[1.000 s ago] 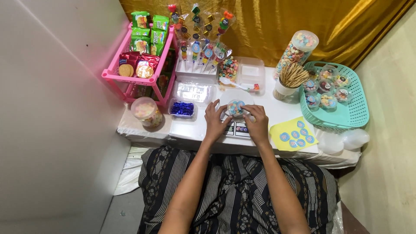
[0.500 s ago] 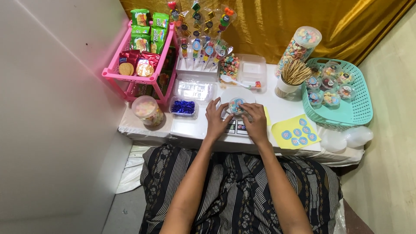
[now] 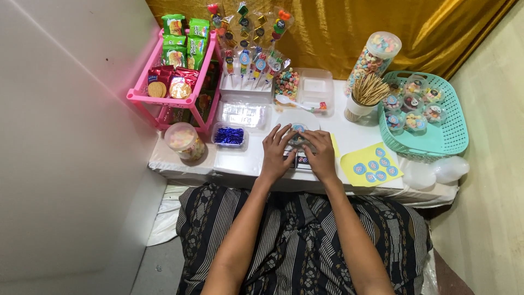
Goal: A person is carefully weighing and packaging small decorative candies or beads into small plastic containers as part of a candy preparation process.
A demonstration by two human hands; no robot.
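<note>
Centrally, left hand (image 3: 277, 153) and right hand (image 3: 321, 155) clasping a small clear lidded cup (image 3: 298, 133). Steadied atop a small scale (image 3: 299, 159), fingers pressing its blue-stickered lid. Yellow sticker sheet (image 3: 372, 164) just right.

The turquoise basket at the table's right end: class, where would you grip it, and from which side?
Grip the turquoise basket by its open-weave rim, both sides, coming from above. The small filled cups stand inside it, so it needs lifting level.
</note>
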